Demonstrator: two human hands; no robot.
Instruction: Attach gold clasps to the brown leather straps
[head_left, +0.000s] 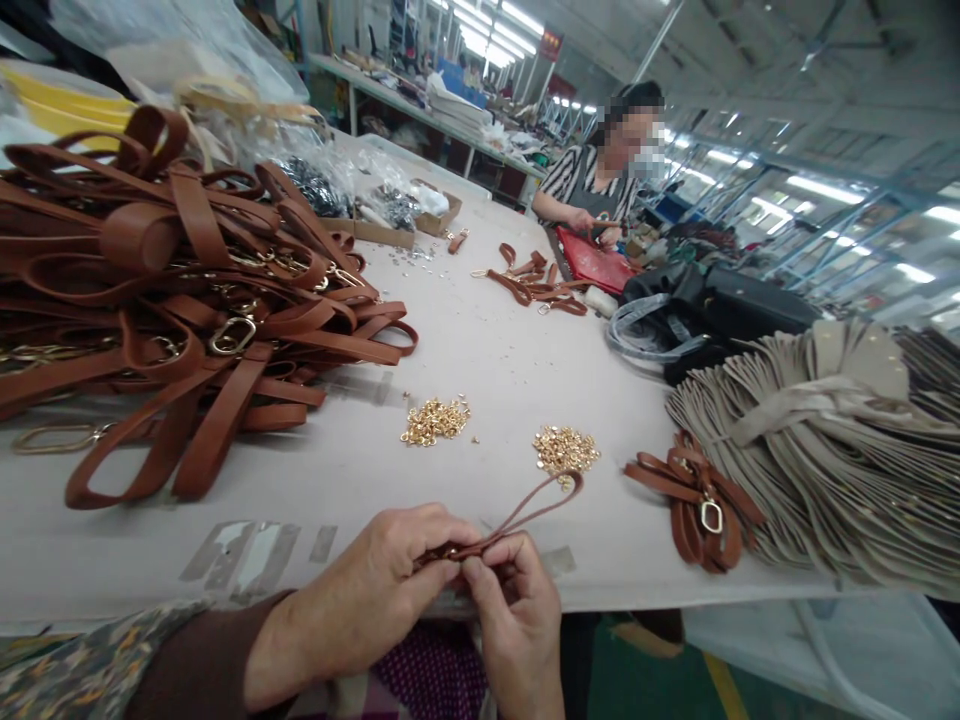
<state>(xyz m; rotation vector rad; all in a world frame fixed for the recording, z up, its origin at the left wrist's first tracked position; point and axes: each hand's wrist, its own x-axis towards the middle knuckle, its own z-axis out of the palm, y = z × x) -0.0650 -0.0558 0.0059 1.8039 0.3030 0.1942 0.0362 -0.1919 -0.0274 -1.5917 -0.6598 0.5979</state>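
Note:
A brown leather strap [541, 492] is pinched between both my hands near the table's front edge, its loop pointing away from me to the right. My left hand [382, 575] grips it from the left, thumb and fingers closed. From the right, my right hand [519, 610] pinches the same strap, thumb tip close to my left thumb. A small bit of metal shows between the fingertips, mostly hidden. Just beyond the hands lie two heaps of small gold-coloured metal pieces, a left heap [435, 421] and a right heap [564, 450].
A big pile of brown straps [217, 260] with gold clasps covers the table's left. At right lie a strap bundle [705, 505], stacked grey-beige pieces [817, 440] and black bags [720, 300]. Across the table, a person [592, 190] handles a red item [596, 262].

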